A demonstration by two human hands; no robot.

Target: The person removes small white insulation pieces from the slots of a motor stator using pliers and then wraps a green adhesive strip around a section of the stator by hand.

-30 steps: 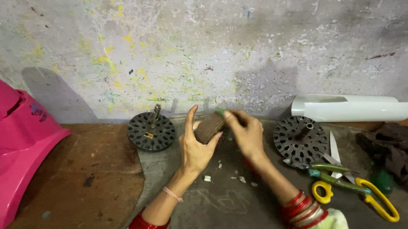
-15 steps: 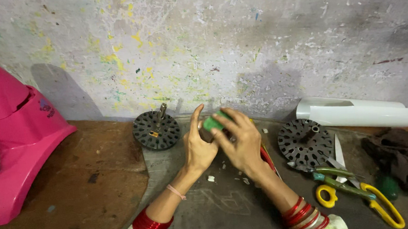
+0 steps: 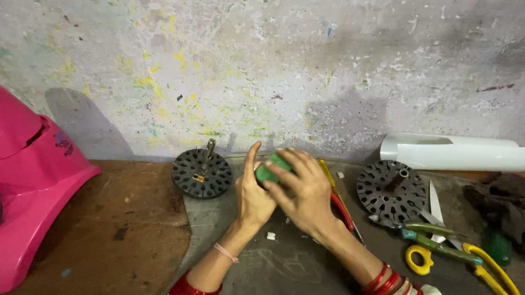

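- Scissors (image 3: 457,257): yellow and green handles, lying flat at the near right of the table (image 3: 129,247).
- Table: worn brown wood on the left, grey stained sheet under the hands.
- Left hand (image 3: 252,197): grip cupped around the green object from the left, forefinger raised straight.
- Right hand (image 3: 304,190): grip closed over the same object from above, fingers spread across it.
- Green object (image 3: 268,171): small, rounded, matt green, mostly covered; held between both hands above the table's middle.
- Slotted disc (image 3: 202,172): dark round metal, central shaft, left of the hands.
- Second slotted disc (image 3: 391,189): same kind, right.
- White curved plastic panel (image 3: 457,152): against the paint-flecked wall.
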